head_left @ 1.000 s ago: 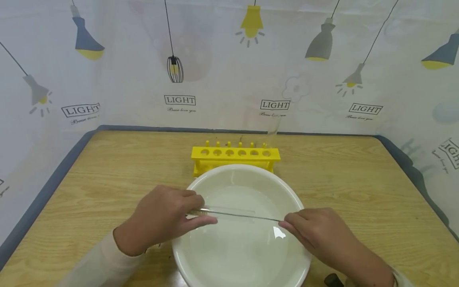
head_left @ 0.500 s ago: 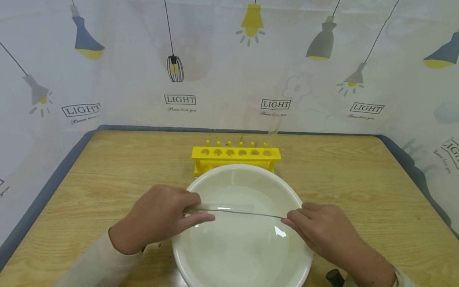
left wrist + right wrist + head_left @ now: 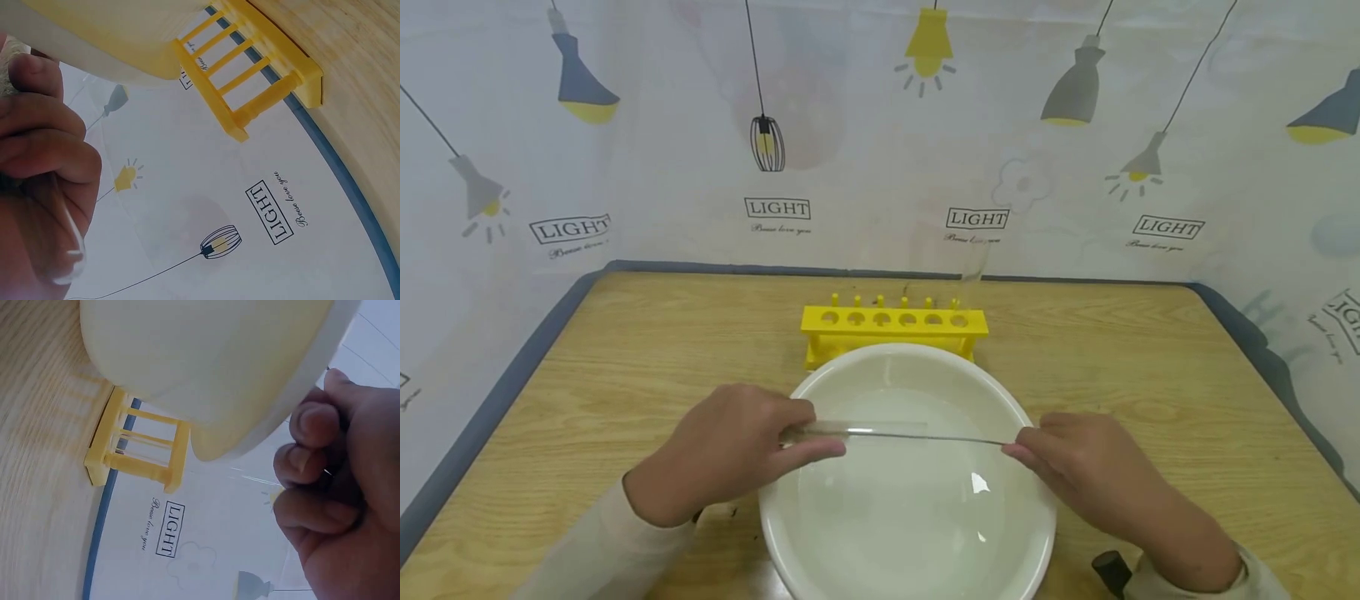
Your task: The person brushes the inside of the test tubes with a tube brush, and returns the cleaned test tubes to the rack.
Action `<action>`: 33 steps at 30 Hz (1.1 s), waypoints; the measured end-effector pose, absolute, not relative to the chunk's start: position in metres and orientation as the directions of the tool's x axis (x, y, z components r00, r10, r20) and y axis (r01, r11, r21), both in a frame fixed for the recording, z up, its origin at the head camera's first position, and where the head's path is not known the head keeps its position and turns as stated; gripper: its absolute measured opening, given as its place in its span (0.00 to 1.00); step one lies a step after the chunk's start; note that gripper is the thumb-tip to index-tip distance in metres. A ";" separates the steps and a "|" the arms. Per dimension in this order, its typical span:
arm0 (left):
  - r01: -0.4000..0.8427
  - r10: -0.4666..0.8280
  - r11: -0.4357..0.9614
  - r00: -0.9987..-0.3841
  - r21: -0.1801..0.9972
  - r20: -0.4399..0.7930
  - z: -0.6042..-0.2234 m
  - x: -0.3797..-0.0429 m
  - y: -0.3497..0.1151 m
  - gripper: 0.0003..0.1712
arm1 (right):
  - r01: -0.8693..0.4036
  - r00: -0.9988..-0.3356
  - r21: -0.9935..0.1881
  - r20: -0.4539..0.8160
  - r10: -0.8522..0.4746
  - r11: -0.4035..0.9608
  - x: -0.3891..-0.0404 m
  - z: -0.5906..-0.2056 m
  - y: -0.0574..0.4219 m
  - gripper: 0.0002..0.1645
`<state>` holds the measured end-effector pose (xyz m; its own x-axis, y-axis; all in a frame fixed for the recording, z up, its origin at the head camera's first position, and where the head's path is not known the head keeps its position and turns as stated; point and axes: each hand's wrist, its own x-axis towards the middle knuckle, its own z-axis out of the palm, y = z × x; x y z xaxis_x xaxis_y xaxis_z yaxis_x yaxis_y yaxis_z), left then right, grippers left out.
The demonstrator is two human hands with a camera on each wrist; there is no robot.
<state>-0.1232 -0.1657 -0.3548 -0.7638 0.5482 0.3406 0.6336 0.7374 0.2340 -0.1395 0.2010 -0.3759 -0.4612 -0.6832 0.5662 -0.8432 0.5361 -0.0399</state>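
Observation:
A clear glass test tube [image 3: 887,427] lies nearly level over a white basin [image 3: 902,525]. My left hand [image 3: 722,442] grips it, and its rounded bottom end [image 3: 67,265] sticks out below the curled fingers in the left wrist view. Inside the tube runs the thin twisted wire of a test tube brush [image 3: 958,438]; pale bristles [image 3: 11,69] show at the left edge of the left wrist view. My right hand [image 3: 1097,475] pinches the wire by the basin's right rim, its other fingers curled in. The tube's left part is hidden by the left hand.
Behind the basin stands a yellow test tube rack [image 3: 891,321], with another clear tube [image 3: 973,267] upright at its right end. A dark cylindrical end [image 3: 1111,572] shows beside the right sleeve. Printed lamp curtains surround the wooden table [image 3: 1150,358].
My right hand has moved right and slightly away from me, and more wire shows between the hands. My left hand has shifted a little left with the test tube.

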 end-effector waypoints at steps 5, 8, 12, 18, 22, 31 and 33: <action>0.683 0.574 0.717 -0.690 0.136 0.441 -0.357 -0.126 -0.166 0.31 | -0.779 -0.625 -0.337 0.347 -0.700 0.529 -0.140 -0.370 0.210 0.19; 0.722 0.593 0.690 -0.602 0.048 0.535 -0.359 -0.129 -0.167 0.32 | -0.690 -0.683 -0.484 0.188 -0.706 0.538 -0.142 -0.365 0.215 0.20; 0.753 0.598 0.657 -0.493 -0.035 0.632 -0.361 -0.132 -0.167 0.32 | -0.623 -0.678 -0.611 0.109 -0.727 0.489 -0.145 -0.363 0.222 0.22; 0.748 0.602 0.659 -0.459 -0.082 0.654 -0.362 -0.134 -0.168 0.32 | -0.536 -0.612 -0.772 0.077 -0.787 0.341 -0.152 -0.367 0.231 0.24; 0.742 0.601 0.664 -0.459 -0.089 0.655 -0.360 -0.134 -0.169 0.32 | -0.504 -0.591 -0.813 0.077 -0.803 0.293 -0.154 -0.367 0.235 0.24; 0.744 0.579 0.666 -0.479 -0.044 0.660 -0.361 -0.139 -0.174 0.32 | -0.700 -0.695 -0.446 0.244 -0.676 0.559 -0.151 -0.366 0.227 0.19; 0.736 0.571 0.676 -0.510 -0.016 0.644 -0.362 -0.139 -0.175 0.32 | -0.745 -0.667 -0.303 0.342 -0.662 0.594 -0.152 -0.368 0.226 0.17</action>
<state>-0.1392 -0.1752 -0.3616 -0.5100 0.5706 0.6437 0.7364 0.6764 -0.0162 -0.1517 0.2257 -0.3684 -0.6668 -0.6623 0.3416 -0.7452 0.5942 -0.3027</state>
